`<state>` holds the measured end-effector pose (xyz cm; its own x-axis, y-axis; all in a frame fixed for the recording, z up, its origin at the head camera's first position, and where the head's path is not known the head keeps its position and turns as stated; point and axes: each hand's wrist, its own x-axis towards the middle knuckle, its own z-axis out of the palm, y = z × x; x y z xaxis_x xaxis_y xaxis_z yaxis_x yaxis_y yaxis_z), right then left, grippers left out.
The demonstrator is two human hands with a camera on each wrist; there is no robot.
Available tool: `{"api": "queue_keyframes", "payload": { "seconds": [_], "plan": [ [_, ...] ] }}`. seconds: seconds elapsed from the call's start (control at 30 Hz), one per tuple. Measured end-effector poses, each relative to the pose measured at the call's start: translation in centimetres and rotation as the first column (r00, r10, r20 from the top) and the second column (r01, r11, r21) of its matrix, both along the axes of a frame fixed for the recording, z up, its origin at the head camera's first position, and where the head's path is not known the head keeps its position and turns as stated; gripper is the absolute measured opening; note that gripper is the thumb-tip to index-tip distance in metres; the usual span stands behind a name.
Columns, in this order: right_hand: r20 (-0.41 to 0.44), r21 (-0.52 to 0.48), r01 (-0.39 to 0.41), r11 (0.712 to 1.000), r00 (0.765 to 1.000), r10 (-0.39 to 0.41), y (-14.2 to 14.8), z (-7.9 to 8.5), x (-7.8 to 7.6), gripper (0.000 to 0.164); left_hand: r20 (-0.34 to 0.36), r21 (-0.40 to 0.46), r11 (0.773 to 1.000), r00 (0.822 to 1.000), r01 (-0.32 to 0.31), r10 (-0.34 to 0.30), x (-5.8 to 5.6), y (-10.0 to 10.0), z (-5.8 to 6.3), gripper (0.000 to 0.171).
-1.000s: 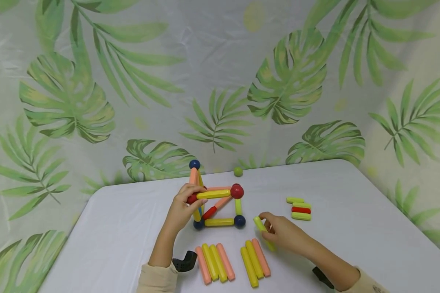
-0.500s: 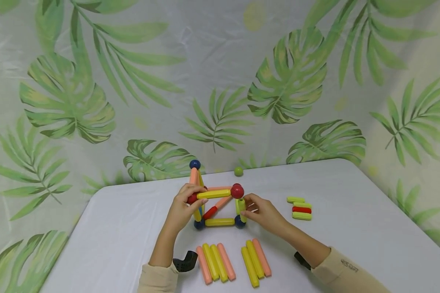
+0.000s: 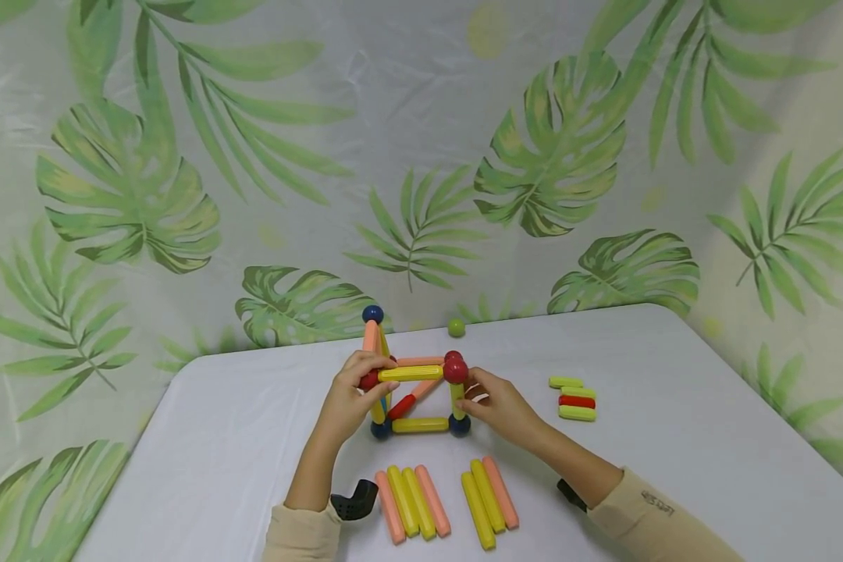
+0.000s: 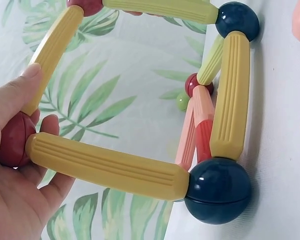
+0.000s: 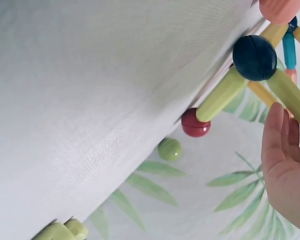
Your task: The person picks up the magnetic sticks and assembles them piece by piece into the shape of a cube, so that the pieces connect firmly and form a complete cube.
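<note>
A frame of coloured sticks and balls stands on the white table. My left hand (image 3: 351,394) grips the red ball (image 4: 15,140) at its upper left corner, the thumb lying along a yellow stick (image 3: 410,373). That stick runs across to another red ball (image 3: 456,370) on the right. Below this ball my right hand (image 3: 506,407) pinches an upright light green stick (image 3: 457,400), whose lower end meets a dark blue ball (image 3: 460,424). A lower yellow stick (image 3: 421,425) links it to a second dark blue ball (image 3: 381,428). In the right wrist view, the right fingers lie beside the green stick.
Pink and yellow sticks (image 3: 410,503) lie side by side in front of the frame, with another such group (image 3: 488,503) to the right. Short green sticks (image 3: 578,414) and a red stick (image 3: 577,402) lie farther right. A green ball (image 3: 456,327) sits at the back edge.
My right hand has carried the light green stick leftward to the frame and stood it between the red and blue balls. The left hand has kept its grip in place.
</note>
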<state>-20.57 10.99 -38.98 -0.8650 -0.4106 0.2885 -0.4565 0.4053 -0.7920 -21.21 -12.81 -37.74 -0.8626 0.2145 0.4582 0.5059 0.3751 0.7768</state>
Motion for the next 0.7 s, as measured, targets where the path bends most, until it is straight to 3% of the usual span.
{"api": "queue_keyframes", "payload": {
  "seconds": [0.07, 0.23, 0.3, 0.47, 0.57, 0.7],
  "plan": [
    [-0.004, 0.0, 0.005, 1.0, 1.0, -0.005, 0.0, 0.0, 0.0, 0.025, 0.009, -0.002, 1.0, 1.0, 0.002, -0.002, 0.0, 0.0, 0.0, 0.019],
    [-0.034, -0.076, 0.004, 0.997, 0.999, -0.007, 0.0, -0.7, -0.5, 0.048, 0.015, 0.01, 1.0, 1.0, 0.009, -0.009, 0.0, -0.1, 0.0, 0.02],
    [-0.057, -0.115, -0.005, 0.993, 0.998, -0.001, 0.0, -0.5, -0.6, 0.053, 0.006, 0.018, 1.0, 1.0, 0.015, -0.016, -0.6, -0.3, -0.8, 0.02],
    [-0.114, -0.128, -0.001, 0.992, 0.993, -0.014, -0.1, 0.3, -0.4, 0.046, 0.005, 0.013, 0.999, 0.999, 0.044, -0.044, -2.1, -1.1, -2.6, 0.031],
    [-0.126, -0.127, -0.005, 0.992, 0.992, -0.011, 0.0, 0.3, -0.6, 0.045, 0.028, 0.009, 0.999, 0.998, 0.051, -0.051, -2.1, -1.6, -2.5, 0.039],
    [-0.129, -0.135, -0.006, 0.991, 0.992, -0.012, 0.3, 0.0, -0.9, 0.046, 0.043, 0.056, 0.995, 0.996, 0.078, -0.08, -1.5, -1.9, -1.5, 0.036]
  ]
}}
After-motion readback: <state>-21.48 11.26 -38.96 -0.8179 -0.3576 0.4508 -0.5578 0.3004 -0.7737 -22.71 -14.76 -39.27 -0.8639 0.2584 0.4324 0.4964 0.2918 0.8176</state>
